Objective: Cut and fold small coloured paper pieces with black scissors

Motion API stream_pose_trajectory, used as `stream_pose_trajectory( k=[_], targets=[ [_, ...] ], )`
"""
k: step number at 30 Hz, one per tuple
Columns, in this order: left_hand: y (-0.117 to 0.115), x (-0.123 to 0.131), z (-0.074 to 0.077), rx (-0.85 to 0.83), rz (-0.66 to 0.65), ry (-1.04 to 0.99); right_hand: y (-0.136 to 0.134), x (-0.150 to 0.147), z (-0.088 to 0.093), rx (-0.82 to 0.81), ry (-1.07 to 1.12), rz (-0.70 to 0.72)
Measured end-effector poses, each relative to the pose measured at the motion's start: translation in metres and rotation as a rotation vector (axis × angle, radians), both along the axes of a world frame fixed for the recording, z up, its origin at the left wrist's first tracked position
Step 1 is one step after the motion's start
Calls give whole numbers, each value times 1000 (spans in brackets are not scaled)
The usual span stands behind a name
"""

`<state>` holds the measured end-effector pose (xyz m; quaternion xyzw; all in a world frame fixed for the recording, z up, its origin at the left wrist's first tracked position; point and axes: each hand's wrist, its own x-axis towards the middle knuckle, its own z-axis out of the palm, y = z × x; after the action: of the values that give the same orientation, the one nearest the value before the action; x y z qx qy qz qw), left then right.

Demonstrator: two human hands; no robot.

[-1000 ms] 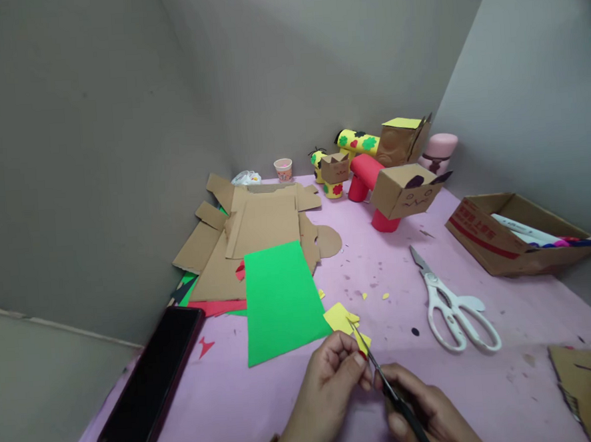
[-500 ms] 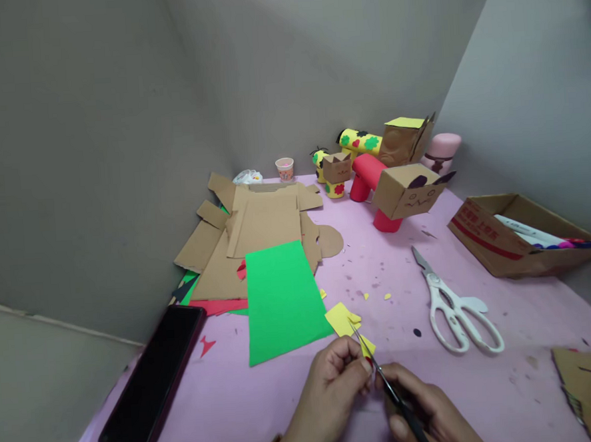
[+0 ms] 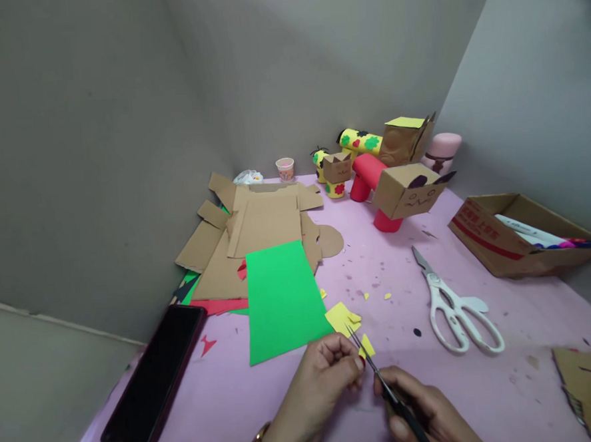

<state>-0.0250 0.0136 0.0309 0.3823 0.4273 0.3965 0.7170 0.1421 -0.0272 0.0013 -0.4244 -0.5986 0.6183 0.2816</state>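
Observation:
My right hand [image 3: 421,403] is closed around black tweezers [image 3: 402,408], whose two thin metal prongs point up and left, tips slightly apart. Left of them, my left hand [image 3: 329,372] has its thumb and curled fingers pinched together. A small red bit [image 3: 363,361] shows at the thumb tip, too small to make out. Just beyond the hands lie a yellow paper piece [image 3: 340,317] with a cut edge and a smaller yellow scrap [image 3: 366,345], which the prongs partly cross. A green sheet [image 3: 285,308] lies beyond my left hand.
White scissors [image 3: 451,305] lie to the right, near a cardboard box [image 3: 497,248] of pens. A phone [image 3: 155,383] lies left. Cardboard pieces [image 3: 266,226] are stacked behind the green sheet. A red cardboard-headed figure [image 3: 407,194] and a paper cup [image 3: 286,169] stand at the back.
My left hand has shifted slightly left, away from the tweezers. The tweezers' tips have moved a little left and down, and their prongs look farther apart.

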Motion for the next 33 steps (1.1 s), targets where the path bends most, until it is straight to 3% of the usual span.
stream_pose_trajectory(
  k=[10, 21, 33],
  targets=[
    [-16, 24, -20, -49, 276, -206, 1, -6, 0, 29, 13, -49],
    [-8, 15, -9, 53, 164, 35, 1, -1, 0, 22, -13, -22],
    [0, 1, -3, -5, 68, 29, 2, 1, 1, 51, -46, -5]
  ],
)
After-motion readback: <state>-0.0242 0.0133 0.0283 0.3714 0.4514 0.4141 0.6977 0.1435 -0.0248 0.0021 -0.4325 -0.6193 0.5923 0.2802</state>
